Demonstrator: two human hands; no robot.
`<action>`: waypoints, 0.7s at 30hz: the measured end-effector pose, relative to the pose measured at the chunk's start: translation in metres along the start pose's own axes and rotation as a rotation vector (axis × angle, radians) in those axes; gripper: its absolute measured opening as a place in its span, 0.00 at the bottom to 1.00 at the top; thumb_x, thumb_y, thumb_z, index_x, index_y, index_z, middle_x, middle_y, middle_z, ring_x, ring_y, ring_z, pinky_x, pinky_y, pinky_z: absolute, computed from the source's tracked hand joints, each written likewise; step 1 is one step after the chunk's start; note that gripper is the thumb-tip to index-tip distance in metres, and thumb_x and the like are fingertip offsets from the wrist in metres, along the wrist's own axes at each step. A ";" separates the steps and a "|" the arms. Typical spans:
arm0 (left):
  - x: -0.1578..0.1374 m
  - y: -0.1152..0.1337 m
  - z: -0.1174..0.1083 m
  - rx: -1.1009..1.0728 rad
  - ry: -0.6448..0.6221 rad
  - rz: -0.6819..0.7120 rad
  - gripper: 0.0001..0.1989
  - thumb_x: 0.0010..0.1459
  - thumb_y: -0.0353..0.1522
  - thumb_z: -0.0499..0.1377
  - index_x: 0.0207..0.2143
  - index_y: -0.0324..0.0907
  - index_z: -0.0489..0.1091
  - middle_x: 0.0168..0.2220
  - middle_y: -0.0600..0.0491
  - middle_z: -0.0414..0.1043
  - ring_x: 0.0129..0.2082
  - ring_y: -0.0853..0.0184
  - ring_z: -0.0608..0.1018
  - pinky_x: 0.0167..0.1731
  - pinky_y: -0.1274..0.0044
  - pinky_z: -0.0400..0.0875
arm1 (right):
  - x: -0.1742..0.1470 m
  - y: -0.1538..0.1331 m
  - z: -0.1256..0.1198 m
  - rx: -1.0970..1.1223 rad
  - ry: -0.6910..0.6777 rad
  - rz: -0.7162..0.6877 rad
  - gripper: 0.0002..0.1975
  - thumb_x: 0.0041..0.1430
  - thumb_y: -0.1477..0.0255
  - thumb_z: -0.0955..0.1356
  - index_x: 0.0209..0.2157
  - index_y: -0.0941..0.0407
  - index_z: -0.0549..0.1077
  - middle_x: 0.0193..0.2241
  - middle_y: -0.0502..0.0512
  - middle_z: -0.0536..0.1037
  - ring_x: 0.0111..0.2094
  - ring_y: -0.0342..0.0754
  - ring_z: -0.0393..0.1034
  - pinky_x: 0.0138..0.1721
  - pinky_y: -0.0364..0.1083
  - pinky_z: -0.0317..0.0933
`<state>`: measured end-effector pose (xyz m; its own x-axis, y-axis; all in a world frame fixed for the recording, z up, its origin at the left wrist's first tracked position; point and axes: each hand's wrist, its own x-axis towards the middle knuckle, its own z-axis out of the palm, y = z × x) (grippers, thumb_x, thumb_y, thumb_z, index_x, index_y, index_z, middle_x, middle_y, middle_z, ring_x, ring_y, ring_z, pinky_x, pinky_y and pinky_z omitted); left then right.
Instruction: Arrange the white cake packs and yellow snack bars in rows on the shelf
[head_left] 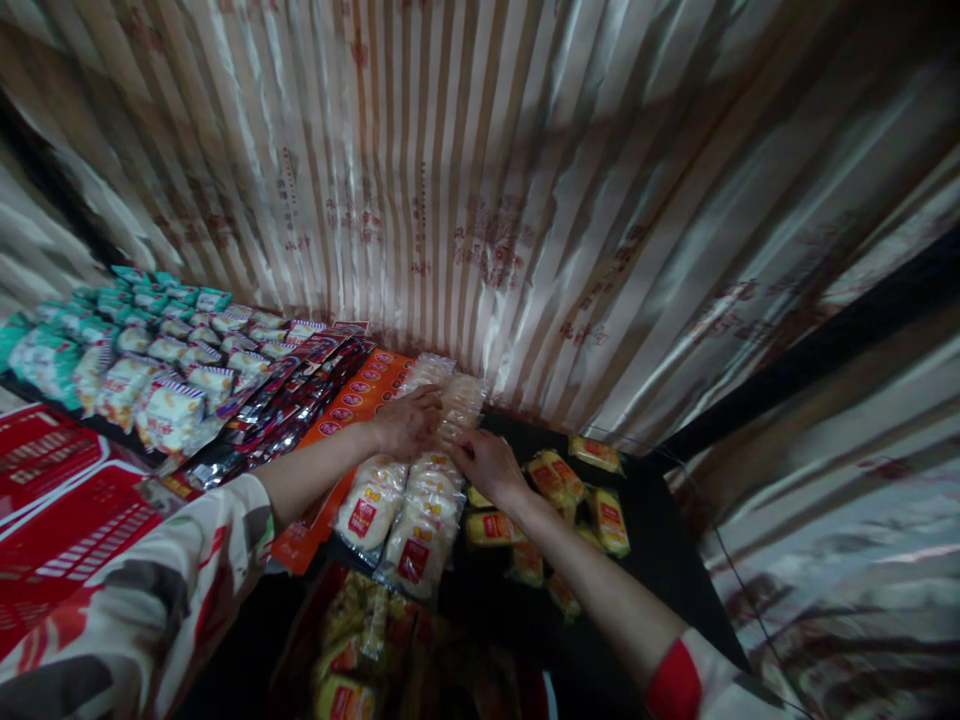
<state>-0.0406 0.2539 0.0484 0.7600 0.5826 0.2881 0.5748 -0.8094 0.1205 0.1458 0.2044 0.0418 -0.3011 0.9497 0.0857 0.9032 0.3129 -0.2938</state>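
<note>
Head camera view, and from where I stand both hands are down among the clear-wrapped white packets (367, 515), which lie overlapped in two side-by-side rows on the black tabletop (667, 540), running from its near edge back toward the striped sheeting (487, 200). The left hand (411, 422) rests over the left row past its middle, palm down, fingers loosely bent; the right hand (487, 462) comes in at the outer side of the right row, half curled, thumb and fingertips against the wrappers. It is dim and a bit blurred there, so I cannot tell whether either one actually pinches a packet or only touches. To do this well, I would keep the fingers soft and press from the outer sides, since the slick film probably slides easily and a hard push could fan the rows apart. Lining up the edges from the near end, where the red labels face up, would be easiest to judge by eye. The left forearm passes over the orange sheet (356, 395), so a raised wrist would spare it and the dark glossy packets (296, 390) beside it. On the other side, the right forearm crosses above the scattered yellow packets (555, 480); a high elbow should leave those undisturbed.
</note>
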 end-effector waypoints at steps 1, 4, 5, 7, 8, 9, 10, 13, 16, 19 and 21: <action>-0.001 0.000 0.000 0.004 -0.020 0.016 0.05 0.49 0.32 0.60 0.28 0.40 0.68 0.43 0.48 0.69 0.53 0.61 0.65 0.56 0.66 0.57 | 0.000 0.000 0.000 -0.003 -0.003 0.003 0.10 0.59 0.68 0.62 0.32 0.55 0.72 0.31 0.53 0.75 0.34 0.45 0.68 0.33 0.41 0.54; -0.002 0.001 0.001 0.021 -0.037 0.023 0.01 0.50 0.27 0.58 0.28 0.39 0.68 0.42 0.49 0.69 0.50 0.64 0.67 0.57 0.66 0.56 | -0.006 -0.003 -0.002 -0.032 0.030 0.034 0.10 0.59 0.66 0.61 0.36 0.55 0.71 0.35 0.54 0.74 0.35 0.45 0.69 0.33 0.41 0.54; -0.001 0.001 0.002 0.026 -0.033 0.018 0.01 0.50 0.27 0.58 0.28 0.39 0.68 0.41 0.49 0.69 0.49 0.64 0.68 0.57 0.66 0.55 | -0.009 -0.004 -0.004 -0.050 0.052 0.048 0.11 0.59 0.66 0.61 0.37 0.55 0.70 0.38 0.55 0.73 0.35 0.45 0.69 0.32 0.41 0.54; 0.000 0.000 0.004 0.032 -0.026 0.008 0.02 0.50 0.26 0.58 0.28 0.39 0.69 0.41 0.49 0.69 0.49 0.65 0.68 0.57 0.66 0.56 | -0.016 -0.006 -0.009 -0.090 0.080 0.056 0.11 0.60 0.65 0.60 0.40 0.54 0.69 0.41 0.55 0.72 0.35 0.45 0.69 0.31 0.41 0.54; 0.001 0.000 0.005 0.034 -0.023 0.004 0.02 0.49 0.26 0.58 0.28 0.39 0.69 0.41 0.49 0.69 0.49 0.64 0.68 0.57 0.66 0.56 | -0.020 -0.007 -0.012 -0.108 0.069 0.042 0.12 0.60 0.64 0.60 0.40 0.53 0.70 0.41 0.55 0.72 0.36 0.45 0.69 0.31 0.41 0.54; 0.001 0.000 0.007 0.036 -0.021 0.001 0.02 0.49 0.26 0.58 0.28 0.39 0.69 0.40 0.49 0.69 0.49 0.64 0.68 0.57 0.66 0.56 | -0.023 -0.007 -0.014 -0.121 0.038 0.025 0.12 0.60 0.64 0.60 0.39 0.53 0.70 0.39 0.54 0.72 0.36 0.46 0.69 0.31 0.41 0.54; 0.001 -0.001 0.008 0.038 -0.018 -0.001 0.02 0.49 0.26 0.58 0.28 0.39 0.69 0.40 0.50 0.69 0.49 0.64 0.67 0.56 0.66 0.57 | -0.026 -0.007 -0.015 -0.132 -0.013 0.013 0.13 0.61 0.63 0.59 0.37 0.52 0.71 0.37 0.54 0.73 0.36 0.46 0.69 0.31 0.42 0.54; -0.001 -0.002 0.011 0.048 -0.011 -0.003 0.02 0.49 0.26 0.58 0.29 0.39 0.69 0.39 0.50 0.69 0.50 0.63 0.67 0.56 0.65 0.56 | -0.031 -0.004 -0.015 -0.123 -0.187 -0.004 0.17 0.61 0.60 0.59 0.31 0.53 0.74 0.29 0.54 0.75 0.33 0.47 0.69 0.30 0.42 0.53; -0.002 -0.002 0.012 0.063 -0.004 -0.016 0.02 0.50 0.26 0.57 0.29 0.39 0.69 0.39 0.49 0.69 0.51 0.63 0.66 0.56 0.66 0.57 | -0.032 0.000 -0.009 -0.038 -0.194 -0.007 0.15 0.59 0.61 0.60 0.29 0.55 0.73 0.28 0.53 0.75 0.31 0.45 0.69 0.29 0.41 0.53; -0.002 -0.002 0.011 0.059 -0.014 -0.022 0.02 0.50 0.27 0.58 0.29 0.39 0.69 0.39 0.50 0.69 0.50 0.63 0.67 0.56 0.64 0.56 | -0.029 0.002 -0.002 0.070 -0.116 0.002 0.11 0.57 0.65 0.63 0.28 0.57 0.72 0.26 0.52 0.74 0.28 0.42 0.67 0.28 0.40 0.51; -0.002 -0.001 0.009 0.043 -0.019 -0.023 0.01 0.50 0.27 0.58 0.28 0.40 0.69 0.38 0.50 0.69 0.48 0.63 0.68 0.57 0.64 0.55 | -0.027 0.003 0.002 0.115 -0.087 -0.007 0.11 0.57 0.67 0.63 0.26 0.57 0.71 0.24 0.51 0.74 0.26 0.42 0.66 0.26 0.39 0.51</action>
<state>-0.0399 0.2543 0.0387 0.7518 0.6026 0.2676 0.6043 -0.7921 0.0858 0.1555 0.1796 0.0364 -0.3371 0.9414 0.0068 0.8616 0.3114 -0.4008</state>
